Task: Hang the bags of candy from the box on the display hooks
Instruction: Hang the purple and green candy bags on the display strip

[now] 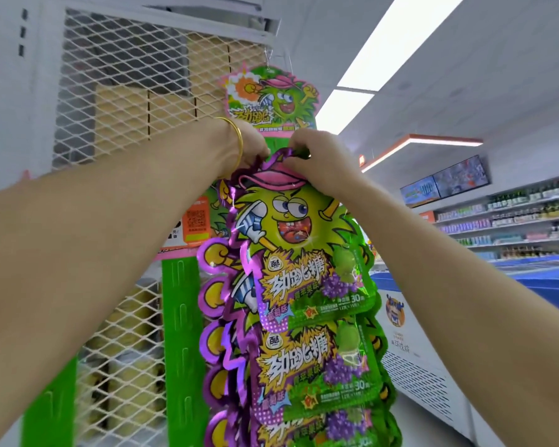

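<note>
A green and purple candy bag [291,240] with a cartoon face hangs at the top of a hanging display strip [178,304]. My left hand [250,146], with a gold bangle on the wrist, pinches the bag's top edge from the left. My right hand [320,159] pinches the same top edge from the right, just under the strip's header card [271,101]. Below this bag hang several more candy bags [307,366], overlapping down the strip. The hook itself is hidden behind my fingers. The box is not in view.
A white wire-mesh rack [126,85] with cardboard cartons behind it stands to the left. A white chest freezer [417,350] is at the right, with store shelves [513,221] of bottles further back. A second green strip [49,404] hangs at the lower left.
</note>
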Tool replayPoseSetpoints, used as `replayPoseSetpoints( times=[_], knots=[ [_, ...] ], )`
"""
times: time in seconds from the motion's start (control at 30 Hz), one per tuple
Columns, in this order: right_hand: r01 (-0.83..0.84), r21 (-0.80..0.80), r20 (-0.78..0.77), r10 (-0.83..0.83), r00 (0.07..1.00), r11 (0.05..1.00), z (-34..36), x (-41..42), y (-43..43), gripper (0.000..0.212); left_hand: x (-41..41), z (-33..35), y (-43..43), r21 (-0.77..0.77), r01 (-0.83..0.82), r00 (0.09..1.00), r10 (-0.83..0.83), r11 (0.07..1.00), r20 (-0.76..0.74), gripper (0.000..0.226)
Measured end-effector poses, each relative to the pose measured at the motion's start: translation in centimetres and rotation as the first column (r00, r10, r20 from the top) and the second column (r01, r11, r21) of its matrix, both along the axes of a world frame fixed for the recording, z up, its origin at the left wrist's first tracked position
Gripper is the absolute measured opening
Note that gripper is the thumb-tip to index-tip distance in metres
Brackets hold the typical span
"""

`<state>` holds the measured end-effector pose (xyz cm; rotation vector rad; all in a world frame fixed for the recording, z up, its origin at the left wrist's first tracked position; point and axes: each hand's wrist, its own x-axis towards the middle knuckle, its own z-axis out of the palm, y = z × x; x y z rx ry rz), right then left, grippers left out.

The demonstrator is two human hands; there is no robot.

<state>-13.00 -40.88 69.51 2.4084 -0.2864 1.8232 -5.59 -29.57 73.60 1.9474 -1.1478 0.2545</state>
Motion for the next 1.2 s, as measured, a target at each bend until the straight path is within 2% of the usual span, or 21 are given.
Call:
replayPoseSetpoints(
  times=[0.1,0.17,0.23,0.4,0.53,0.63,0.73,0.87,1.0,1.07,1.13,1.2],
  knots=[
    [-0.030,-0.004,-0.036,0.030,0.999,1.000,0.0,-0.4,-0.1,0.012,0.5,-0.6,-0.3,-0.047,0.024,0.999,-0.025,0.999,-0.024,0.023],
    [-0.069,0.004,-0.053,0.070,0.996,0.998,-0.2,-0.5,-0.1,0.011,0.7,-0.4,-0.5,-0.067,0.037,0.999,-0.038,0.997,-0.015,0.034],
    [-0.094,0.011,-0.069,0.095,0.993,0.996,-0.2,-0.6,0.0,0.011,0.9,-0.4,-0.8,-0.094,0.040,0.999,-0.042,0.995,-0.016,0.035],
    [-0.094,0.052,-0.148,0.101,0.984,0.994,-1.0,-0.6,-0.5,0.018,1.7,-0.8,-0.7,-0.171,0.122,0.981,-0.146,0.978,-0.131,0.023],
    [-0.154,0.141,-0.089,0.167,0.982,0.978,-2.2,-0.3,-1.4,0.025,1.7,-1.7,-0.4,-0.206,0.162,0.979,-0.183,0.965,-0.088,0.020],
    [-0.164,0.124,-0.090,0.176,0.980,0.979,-2.8,-0.3,-1.5,0.027,1.6,-2.3,-0.1,-0.220,0.191,0.977,-0.206,0.957,-0.047,0.020],
    [-0.153,0.112,-0.093,0.164,0.982,0.982,-3.2,-0.4,-1.4,0.028,1.4,-2.7,0.0,-0.236,0.175,0.983,-0.184,0.956,-0.016,0.007],
    [-0.091,0.120,-0.051,0.098,0.994,0.989,-3.6,-0.5,-1.2,0.032,1.1,-3.3,0.2,-0.244,0.137,0.987,-0.112,0.960,0.114,0.026],
    [0.060,0.084,0.009,-0.061,0.998,0.995,-4.4,-1.0,-0.6,0.042,0.9,-4.7,0.9,-0.302,0.037,0.936,0.073,0.953,0.344,0.020],
    [0.126,0.060,0.062,-0.130,0.990,0.990,-5.0,-1.6,0.3,0.047,0.6,-6.1,1.5,-0.337,0.068,0.894,0.093,0.939,0.438,0.022],
    [0.124,0.037,0.121,-0.128,0.984,0.992,-5.9,-2.3,1.8,0.042,0.1,-7.9,2.6,-0.361,0.125,0.846,0.091,0.924,0.525,0.026],
    [0.032,0.039,0.158,-0.037,0.987,0.999,-7.2,-2.8,3.8,0.033,-0.4,-10.3,4.1,-0.382,0.185,0.812,0.078,0.906,0.578,0.028]
  ],
)
